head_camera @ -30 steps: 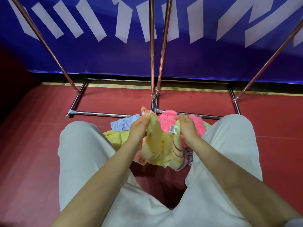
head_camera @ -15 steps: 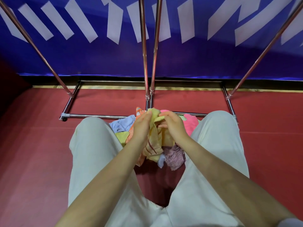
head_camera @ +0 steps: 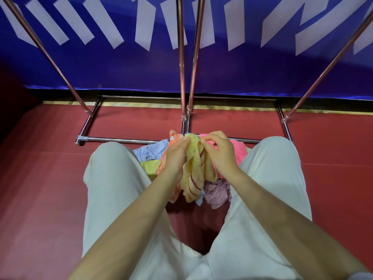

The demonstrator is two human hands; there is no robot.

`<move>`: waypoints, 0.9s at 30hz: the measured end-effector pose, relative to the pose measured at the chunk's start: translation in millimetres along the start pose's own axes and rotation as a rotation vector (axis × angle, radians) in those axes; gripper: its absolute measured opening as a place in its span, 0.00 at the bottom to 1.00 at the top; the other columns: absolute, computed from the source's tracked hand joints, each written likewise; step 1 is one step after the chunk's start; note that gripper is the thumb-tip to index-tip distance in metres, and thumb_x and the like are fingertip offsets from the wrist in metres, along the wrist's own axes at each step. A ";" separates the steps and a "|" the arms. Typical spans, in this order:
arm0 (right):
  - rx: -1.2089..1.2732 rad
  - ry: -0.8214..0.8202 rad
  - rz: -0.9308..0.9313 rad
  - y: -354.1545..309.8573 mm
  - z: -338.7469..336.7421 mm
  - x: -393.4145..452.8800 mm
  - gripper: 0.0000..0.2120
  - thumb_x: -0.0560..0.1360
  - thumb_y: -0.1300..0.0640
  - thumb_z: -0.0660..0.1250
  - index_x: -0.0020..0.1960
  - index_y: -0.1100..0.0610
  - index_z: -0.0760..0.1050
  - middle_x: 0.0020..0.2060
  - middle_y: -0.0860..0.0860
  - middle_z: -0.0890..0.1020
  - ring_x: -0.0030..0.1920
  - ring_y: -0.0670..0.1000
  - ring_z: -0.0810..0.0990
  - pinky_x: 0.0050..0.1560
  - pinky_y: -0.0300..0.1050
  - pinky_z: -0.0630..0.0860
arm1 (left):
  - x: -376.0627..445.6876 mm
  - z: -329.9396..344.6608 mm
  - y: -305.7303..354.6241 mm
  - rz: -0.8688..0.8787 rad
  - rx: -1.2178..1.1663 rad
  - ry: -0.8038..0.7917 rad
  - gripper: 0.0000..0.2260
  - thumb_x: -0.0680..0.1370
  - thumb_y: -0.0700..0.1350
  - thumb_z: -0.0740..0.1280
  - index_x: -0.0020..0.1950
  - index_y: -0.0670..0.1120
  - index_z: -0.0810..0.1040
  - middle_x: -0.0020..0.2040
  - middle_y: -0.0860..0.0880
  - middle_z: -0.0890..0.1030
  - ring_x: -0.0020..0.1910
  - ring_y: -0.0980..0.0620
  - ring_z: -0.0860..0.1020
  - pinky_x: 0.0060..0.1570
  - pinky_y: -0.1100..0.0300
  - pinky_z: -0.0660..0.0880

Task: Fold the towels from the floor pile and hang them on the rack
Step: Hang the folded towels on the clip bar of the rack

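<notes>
A yellow towel (head_camera: 194, 170) with red stripes hangs bunched between my hands, above the floor pile. My left hand (head_camera: 175, 156) pinches its top edge on the left. My right hand (head_camera: 219, 150) grips the top edge on the right, close to the left hand. Under it lies the pile between my knees: an orange towel (head_camera: 174, 138), a light blue one (head_camera: 151, 150), a pink one (head_camera: 239, 150), a mauve patterned one (head_camera: 218, 191) and a pale yellow one (head_camera: 150, 165). The metal rack (head_camera: 182, 73) rises just beyond the pile; its hanging bar is out of view.
My legs in white trousers (head_camera: 115, 178) flank the pile on both sides. The rack's base bars (head_camera: 121, 140) run across the red floor (head_camera: 40, 188) in front of my knees. A blue banner wall (head_camera: 242, 67) stands behind the rack.
My hands have come together from apart, gathering the yellow towel into a narrower bunch. The view has shifted a little, so the rack poles sit further left.
</notes>
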State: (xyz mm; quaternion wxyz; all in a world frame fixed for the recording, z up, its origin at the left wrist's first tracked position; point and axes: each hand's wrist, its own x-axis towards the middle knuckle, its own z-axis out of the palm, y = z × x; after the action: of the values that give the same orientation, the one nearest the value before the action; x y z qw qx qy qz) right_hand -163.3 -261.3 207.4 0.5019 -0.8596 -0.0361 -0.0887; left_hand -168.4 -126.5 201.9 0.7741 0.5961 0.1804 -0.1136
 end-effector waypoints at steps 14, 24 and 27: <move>0.175 0.001 0.166 -9.1 2.3 -3.1 0.04 0.74 0.58 0.70 0.40 0.54 0.78 0.33 0.45 0.78 0.34 0.41 0.75 0.38 0.33 0.71 | -3.7 9.0 -6.4 0.104 0.074 -0.003 0.13 0.75 0.49 0.65 0.55 0.49 0.84 0.55 0.44 0.84 0.59 0.43 0.80 0.64 0.43 0.72; 0.235 0.029 0.253 -7.9 4.9 -3.6 0.06 0.74 0.60 0.70 0.40 0.57 0.75 0.33 0.49 0.77 0.33 0.43 0.74 0.36 0.35 0.71 | -7.1 14.7 -10.0 0.066 0.039 0.002 0.13 0.77 0.47 0.63 0.54 0.41 0.82 0.45 0.48 0.82 0.46 0.52 0.77 0.52 0.53 0.72; 0.279 0.020 0.302 -8.0 5.7 -2.5 0.09 0.74 0.60 0.70 0.37 0.54 0.72 0.30 0.48 0.76 0.28 0.38 0.72 0.32 0.32 0.68 | -6.3 14.0 -12.0 0.051 0.040 0.025 0.13 0.80 0.47 0.64 0.55 0.40 0.82 0.38 0.54 0.80 0.43 0.55 0.76 0.50 0.57 0.72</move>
State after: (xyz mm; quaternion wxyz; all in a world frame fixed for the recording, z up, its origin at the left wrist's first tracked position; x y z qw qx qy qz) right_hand -166.3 -252.3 211.1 0.6240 -0.7765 0.0863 -0.0153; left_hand -176.7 -143.4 197.1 0.7622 0.6174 0.1725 -0.0899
